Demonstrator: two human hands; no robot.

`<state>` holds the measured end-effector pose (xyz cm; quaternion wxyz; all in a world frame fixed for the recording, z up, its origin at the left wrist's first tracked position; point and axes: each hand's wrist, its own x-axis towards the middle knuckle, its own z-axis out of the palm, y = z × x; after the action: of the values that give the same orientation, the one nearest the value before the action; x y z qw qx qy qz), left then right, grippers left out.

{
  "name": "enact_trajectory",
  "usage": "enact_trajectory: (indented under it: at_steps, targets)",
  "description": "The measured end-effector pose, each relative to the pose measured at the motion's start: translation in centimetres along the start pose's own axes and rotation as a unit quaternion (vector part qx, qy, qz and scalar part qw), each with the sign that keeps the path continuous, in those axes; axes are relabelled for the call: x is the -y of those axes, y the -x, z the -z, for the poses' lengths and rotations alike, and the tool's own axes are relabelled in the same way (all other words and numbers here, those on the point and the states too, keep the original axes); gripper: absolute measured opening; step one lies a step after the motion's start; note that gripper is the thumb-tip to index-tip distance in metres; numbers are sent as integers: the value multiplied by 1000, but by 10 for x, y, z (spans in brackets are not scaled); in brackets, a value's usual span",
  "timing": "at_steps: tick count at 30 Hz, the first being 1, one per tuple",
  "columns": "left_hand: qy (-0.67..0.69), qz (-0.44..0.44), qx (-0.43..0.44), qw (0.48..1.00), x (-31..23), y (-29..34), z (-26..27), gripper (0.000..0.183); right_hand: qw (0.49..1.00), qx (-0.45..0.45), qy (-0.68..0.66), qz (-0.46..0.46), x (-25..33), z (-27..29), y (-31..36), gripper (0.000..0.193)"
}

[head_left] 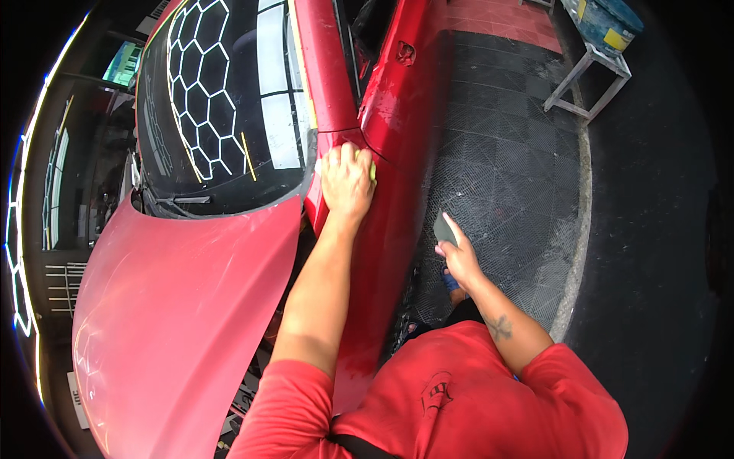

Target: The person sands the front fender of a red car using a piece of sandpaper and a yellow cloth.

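My left hand (pixel 348 180) is closed over a yellow-green cloth or sponge (pixel 372 170), pressed on the red car's fender (pixel 367 252) near the base of the windshield pillar. Most of that thing is hidden under the palm, so its exact kind is unclear. Off to the right of the car, my right hand (pixel 463 260) holds a small, flat grey piece of sandpaper (pixel 443 230) between thumb and fingers, away from the bodywork. Wet-looking streaks mark the red door (pixel 399 84).
The dull red hood (pixel 183 291) is at the left, with a gap along its fender side. Behind it lies the windshield (pixel 222 99), reflecting hexagonal lights. A blue bucket (pixel 604 27) rests on a stand (pixel 589 80) at the far right, beyond dark floor tiles (pixel 505 153).
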<state>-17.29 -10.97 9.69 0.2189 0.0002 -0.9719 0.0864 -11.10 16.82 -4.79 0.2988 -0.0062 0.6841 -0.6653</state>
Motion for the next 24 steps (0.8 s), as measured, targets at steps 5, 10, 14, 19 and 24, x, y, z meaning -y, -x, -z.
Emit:
enact_trajectory:
  at_steps: [5,10,14,19,24]
  targets:
    - [-3,-33,68,997,-8,-36,-25,20,979,-16,-171,-111,25,24,24,66]
    - [78,-22,130,988,-28,27,-11,51,961,17,-251,-112,23,33,-4,51]
    - [103,-34,181,977,-34,126,38,42,993,55,-75,68,83,-22,-33,51]
    - [178,-95,146,968,-7,207,82,43,949,21,99,300,141,-115,-75,57]
    - [167,-112,139,970,-7,206,98,43,912,-51,255,319,114,-203,-49,69]
